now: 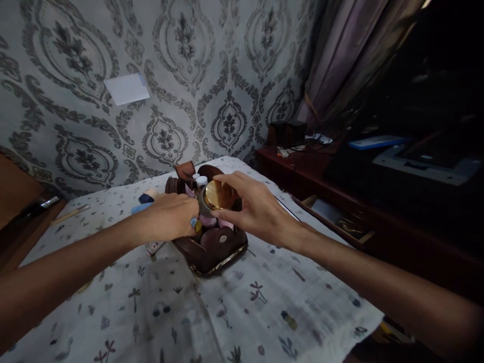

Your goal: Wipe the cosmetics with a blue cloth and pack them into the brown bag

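Note:
A brown leather pouch [215, 257] lies unzipped on the patterned cloth, packed with small bottles and cosmetics. My right hand [253, 206] grips a round jar with a shiny gold lid [219, 195] over the pouch, thumb below and fingers above. At the pouch's left side, my left hand [170, 216] is closed with its knuckles up, and its fingertips are hidden. A small blue and yellow item [196, 225] shows just beside its fingers; whether they hold it is unclear. White-capped bottles [201, 180] stand behind, inside the pouch.
Left of the pouch lie a dark blue and beige round item [149, 195], a blue item [140, 207] and a small box [154, 247]. Thin sticks [70, 215] rest farther left. On the right, a dark red desk [298, 166] has an open drawer [336, 219].

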{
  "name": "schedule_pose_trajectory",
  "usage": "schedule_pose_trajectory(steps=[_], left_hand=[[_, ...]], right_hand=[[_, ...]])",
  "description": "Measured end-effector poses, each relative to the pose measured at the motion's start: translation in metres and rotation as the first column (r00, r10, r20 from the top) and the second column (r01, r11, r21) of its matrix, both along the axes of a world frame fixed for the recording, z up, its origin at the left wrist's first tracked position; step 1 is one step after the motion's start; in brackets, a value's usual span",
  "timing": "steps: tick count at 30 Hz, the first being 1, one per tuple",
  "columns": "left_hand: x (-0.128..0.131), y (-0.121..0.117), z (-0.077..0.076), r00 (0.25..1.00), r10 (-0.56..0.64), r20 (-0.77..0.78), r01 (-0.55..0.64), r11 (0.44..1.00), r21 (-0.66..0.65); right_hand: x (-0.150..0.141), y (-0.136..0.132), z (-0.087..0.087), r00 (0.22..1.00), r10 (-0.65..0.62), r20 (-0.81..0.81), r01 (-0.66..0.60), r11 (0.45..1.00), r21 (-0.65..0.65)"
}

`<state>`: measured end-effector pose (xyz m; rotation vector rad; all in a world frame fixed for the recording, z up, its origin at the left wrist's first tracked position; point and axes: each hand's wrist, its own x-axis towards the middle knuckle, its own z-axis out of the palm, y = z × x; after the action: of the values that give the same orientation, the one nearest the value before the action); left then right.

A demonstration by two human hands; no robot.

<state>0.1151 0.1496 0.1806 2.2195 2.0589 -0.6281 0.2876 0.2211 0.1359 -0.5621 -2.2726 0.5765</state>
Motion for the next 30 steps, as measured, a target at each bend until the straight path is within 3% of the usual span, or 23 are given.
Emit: schedule_pose_trajectory(steps=[5, 8, 13, 19, 23, 30], left_hand=[[-0.004, -0.003, 0.000, 1.000, -0.014, -0.002, 0.014, 0.999, 0.034], [-0.003, -0.004, 0.002, 1.000, -0.003, -0.006, 0.003, 1.000, 0.019], [-0.001, -0.007, 0.003, 1.000, -0.017, -0.012, 0.018, 0.998, 0.063], [0.003, -0.012, 0.003, 0.997, -0.038, -0.065, 0.042, 0.997, 0.058], [0.006, -0.011, 0.004, 0.997, -0.026, -0.073, 0.028, 0.999, 0.034], [0.002, -0.004, 0.000, 1.000, 0.015, 0.001, -0.015, 0.998, 0.056]], right_hand=[[-0.014, -0.001, 0.010, 0.988, -0.043, 0.147, 0.035, 0.998, 0.055], [-0.019, 0.003, 0.015, 0.981, -0.031, 0.189, 0.032, 0.999, -0.002], [-0.024, 0.011, 0.013, 0.992, -0.020, 0.127, 0.035, 0.992, -0.123], [-0.018, 0.008, 0.013, 0.975, 0.008, 0.224, 0.026, 0.989, -0.147], [-0.013, 0.002, 0.019, 0.947, -0.014, 0.321, 0.051, 0.993, -0.108], [-0.020, -0.005, 0.029, 0.849, -0.072, 0.523, 0.029, 0.996, 0.090]])
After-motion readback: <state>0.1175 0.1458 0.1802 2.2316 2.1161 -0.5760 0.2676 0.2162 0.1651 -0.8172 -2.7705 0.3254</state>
